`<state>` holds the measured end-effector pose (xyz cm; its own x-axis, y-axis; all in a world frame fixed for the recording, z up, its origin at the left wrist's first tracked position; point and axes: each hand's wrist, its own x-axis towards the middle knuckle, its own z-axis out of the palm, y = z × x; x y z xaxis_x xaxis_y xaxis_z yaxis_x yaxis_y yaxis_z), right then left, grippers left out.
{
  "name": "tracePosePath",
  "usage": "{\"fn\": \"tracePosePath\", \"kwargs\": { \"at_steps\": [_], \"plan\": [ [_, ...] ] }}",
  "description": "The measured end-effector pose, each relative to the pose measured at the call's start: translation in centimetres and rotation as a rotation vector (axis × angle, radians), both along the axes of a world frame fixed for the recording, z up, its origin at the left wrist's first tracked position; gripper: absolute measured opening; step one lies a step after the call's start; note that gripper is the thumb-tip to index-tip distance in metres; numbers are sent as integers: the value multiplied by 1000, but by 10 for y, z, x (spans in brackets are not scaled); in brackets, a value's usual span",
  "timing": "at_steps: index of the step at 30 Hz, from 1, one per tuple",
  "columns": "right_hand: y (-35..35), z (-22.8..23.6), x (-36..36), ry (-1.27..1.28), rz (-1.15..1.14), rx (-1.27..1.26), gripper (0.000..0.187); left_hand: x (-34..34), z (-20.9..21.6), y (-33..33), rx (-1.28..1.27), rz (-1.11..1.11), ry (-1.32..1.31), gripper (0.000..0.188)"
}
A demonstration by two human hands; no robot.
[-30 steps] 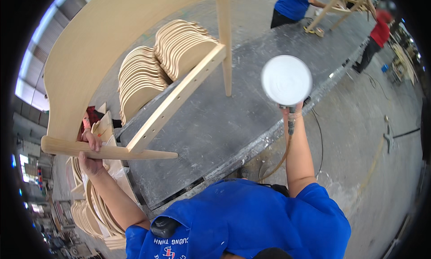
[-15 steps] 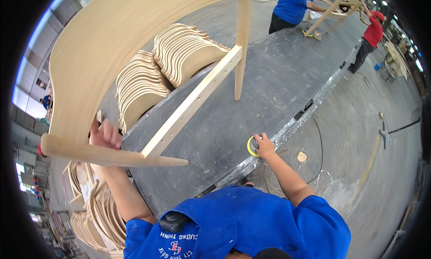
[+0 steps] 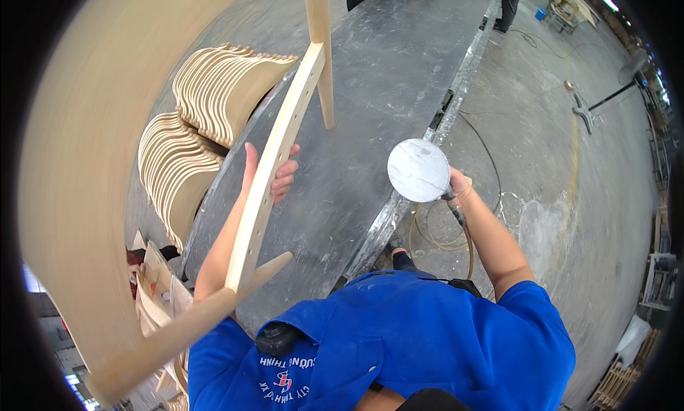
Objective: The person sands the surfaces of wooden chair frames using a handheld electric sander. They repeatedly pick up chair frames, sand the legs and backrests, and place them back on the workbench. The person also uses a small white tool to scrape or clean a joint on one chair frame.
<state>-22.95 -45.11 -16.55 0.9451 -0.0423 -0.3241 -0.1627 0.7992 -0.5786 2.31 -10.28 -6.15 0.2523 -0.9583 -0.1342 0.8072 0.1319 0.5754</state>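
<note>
A pale wooden chair frame rises on the left. Its broad curved backrest (image 3: 92, 162) is very close to the camera, and a drilled rail (image 3: 265, 179) joins two round tapered legs (image 3: 323, 58). My left hand (image 3: 284, 179) reaches from beneath and wraps that rail, thumb on one side, fingertips on the other. In my right hand (image 3: 460, 186) is a disc sander (image 3: 419, 170), lifted near the table's right edge with its round whitish pad turned up toward me. The pad hides most of the tool's body and some of my fingers. A hose trails from it.
The frame stands on a long dark grey table (image 3: 385, 62) with a scuffed metal edge. Stacks of curved wooden pieces (image 3: 221, 90) lie beyond its left side. A cable (image 3: 491, 154) loops across the floor on the right. Two people are partly visible at the far end.
My left hand has moved from beside the backrest to the rail. My right hand has lifted the sander off the table edge and turned its pad upward. The view has shifted.
</note>
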Motion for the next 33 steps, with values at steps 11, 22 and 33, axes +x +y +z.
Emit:
{"fn": "tracePosePath", "kwargs": {
  "at_steps": [11, 22, 33],
  "plan": [
    [-40, -22, -28, -82, -75, 48, 60, -19, 40, 56, 253, 503, 3, 59],
    [-80, -55, -87, 272, 182, -819, 66, -43, -77, 75, 811, 1283, -325, 56],
    [-99, -61, -168, 504, 384, -992, 72, -43, -201, 86, 1152, 1232, -413, 41]
  ]
}}
